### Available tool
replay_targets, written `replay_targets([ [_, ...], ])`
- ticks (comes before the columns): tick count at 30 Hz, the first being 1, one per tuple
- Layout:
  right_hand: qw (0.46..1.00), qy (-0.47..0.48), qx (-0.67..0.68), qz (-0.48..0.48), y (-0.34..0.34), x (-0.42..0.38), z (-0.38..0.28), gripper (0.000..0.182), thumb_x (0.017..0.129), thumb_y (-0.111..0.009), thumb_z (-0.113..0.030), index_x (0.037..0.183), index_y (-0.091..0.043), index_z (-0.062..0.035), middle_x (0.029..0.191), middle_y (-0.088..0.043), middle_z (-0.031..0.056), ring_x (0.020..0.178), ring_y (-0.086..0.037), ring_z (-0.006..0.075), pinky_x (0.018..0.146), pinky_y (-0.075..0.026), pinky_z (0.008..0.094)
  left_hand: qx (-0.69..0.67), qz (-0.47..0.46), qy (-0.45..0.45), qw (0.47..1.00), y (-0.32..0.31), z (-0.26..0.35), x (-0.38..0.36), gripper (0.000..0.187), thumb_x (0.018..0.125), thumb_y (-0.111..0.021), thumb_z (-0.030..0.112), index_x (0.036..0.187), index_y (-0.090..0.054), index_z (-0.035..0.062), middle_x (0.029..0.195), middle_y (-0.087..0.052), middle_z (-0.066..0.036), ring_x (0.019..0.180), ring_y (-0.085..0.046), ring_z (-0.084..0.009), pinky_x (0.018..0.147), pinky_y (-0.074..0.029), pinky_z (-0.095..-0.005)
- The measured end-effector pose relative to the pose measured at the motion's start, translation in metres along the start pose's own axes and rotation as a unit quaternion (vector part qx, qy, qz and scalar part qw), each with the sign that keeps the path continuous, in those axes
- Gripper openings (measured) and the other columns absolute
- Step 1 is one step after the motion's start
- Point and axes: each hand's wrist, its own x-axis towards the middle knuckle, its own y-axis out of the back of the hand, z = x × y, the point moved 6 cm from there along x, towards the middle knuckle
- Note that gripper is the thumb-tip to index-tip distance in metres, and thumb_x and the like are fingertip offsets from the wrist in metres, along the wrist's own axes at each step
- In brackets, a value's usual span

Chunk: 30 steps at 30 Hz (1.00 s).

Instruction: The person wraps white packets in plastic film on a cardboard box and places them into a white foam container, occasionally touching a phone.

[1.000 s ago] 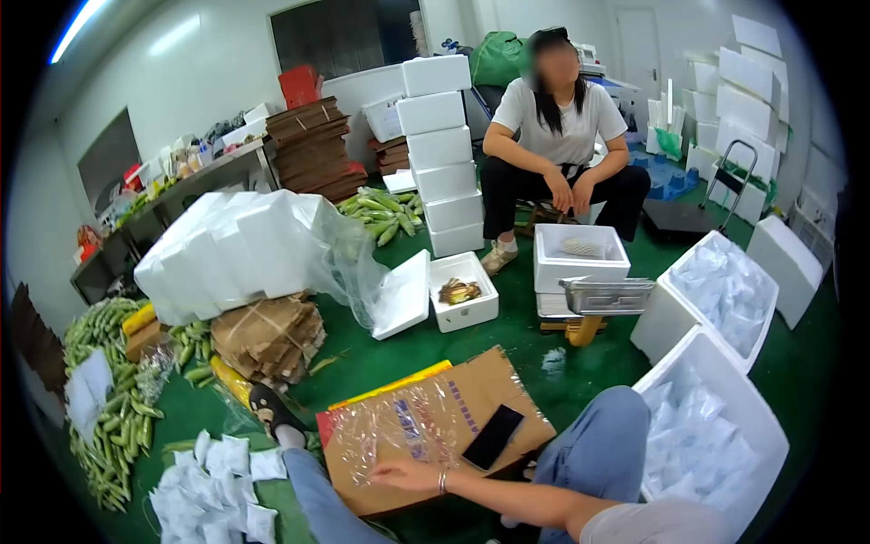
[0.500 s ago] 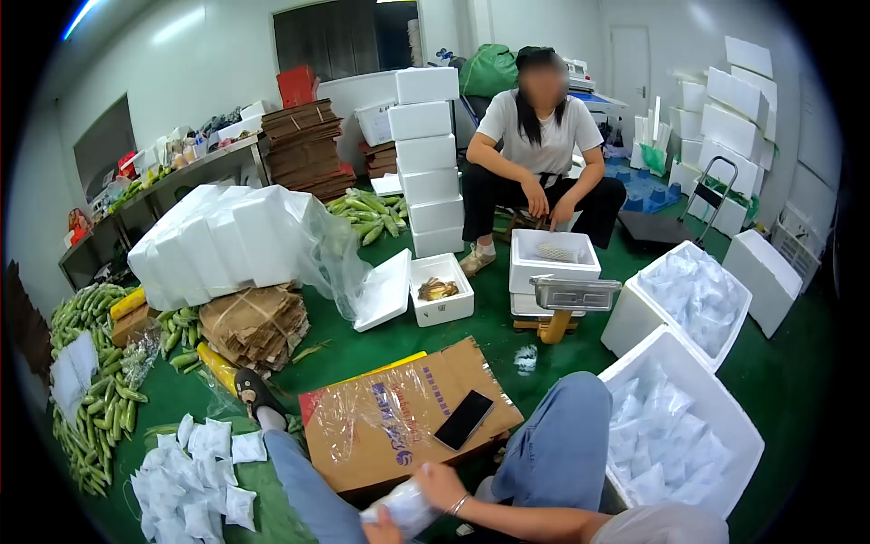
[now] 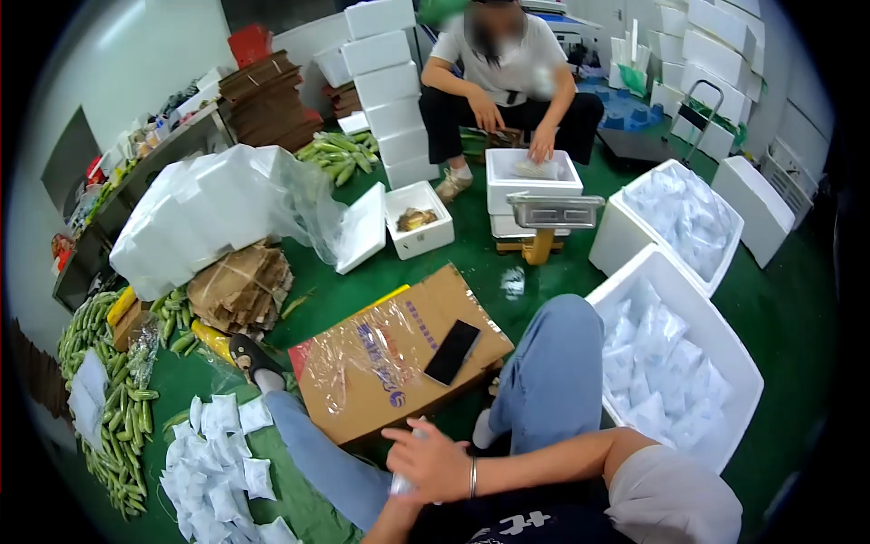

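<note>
Above my lap, my right hand [image 3: 430, 461] lies over a white packet [image 3: 400, 484], its fingers bent around it. My left hand [image 3: 399, 519] is beneath and beside it, largely covered, so its fingers do not show clearly. Just beyond my hands is a flat cardboard box [image 3: 381, 363] with clear tape and a black phone [image 3: 452, 353] on its right part. White packets [image 3: 217, 471] are heaped on green sheeting at lower left. To the right, a foam box [image 3: 725, 390] holds more such packets, with another filled foam box [image 3: 720, 276] behind it.
Opposite, a seated person [image 3: 507, 72] reaches into a foam box [image 3: 535, 195] behind a scale [image 3: 555, 211]. An open foam box [image 3: 426, 238] stands left of the scale. Green vegetables [image 3: 118, 408] cover the left floor. Wrapped foam boxes [image 3: 199, 218] rest on folded cardboard [image 3: 240, 288].
The view has tilted down. My right hand has moved over the packet, covering most of it and my left hand. The other person's hand has reached into the foam box.
</note>
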Motion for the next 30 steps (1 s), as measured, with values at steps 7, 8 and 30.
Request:
replay_targets([
  [7,0.966,-0.204,0.027,0.158,0.036,-0.024,0.064,0.032,0.074,-0.064,-0.025,0.098,-0.059,-0.0041,0.072,-0.058,0.0078,0.068,-0.058,0.0263,0.062,-0.043,0.0365,-0.037,-0.155,0.262,0.952,-0.060,0.077,-0.022,0.065,0.091,-0.045,0.059,0.130,-0.045,0.0067,0.108,-0.063,-0.015,0.093,-0.065,-0.0319,0.065,-0.059,-0.0408],
  [8,0.971,-0.197,0.039,0.133,0.045,-0.023,0.056,0.038,0.075,-0.063,-0.022,0.108,-0.057,-0.0040,0.078,-0.061,0.0083,0.071,-0.059,0.0257,0.064,-0.043,0.0356,-0.033,-0.156,0.261,0.952,-0.060,0.079,-0.024,0.065,0.091,-0.045,0.059,0.130,-0.045,0.0067,0.108,-0.063,-0.015,0.093,-0.065,-0.0319,0.065,-0.059,-0.0408],
  [30,0.969,-0.118,-0.016,-0.216,-0.012,-0.067,0.081,0.063,0.092,-0.042,-0.053,0.056,-0.064,-0.0051,0.056,-0.061,0.0182,0.053,-0.062,0.0347,0.049,-0.049,0.0425,0.385,-0.213,0.235,0.867,-0.050,0.091,-0.020,0.042,0.083,-0.071,0.022,0.115,-0.060,-0.0026,0.096,-0.067,-0.012,0.074,-0.066,-0.0150,0.058,-0.053,-0.0252],
])
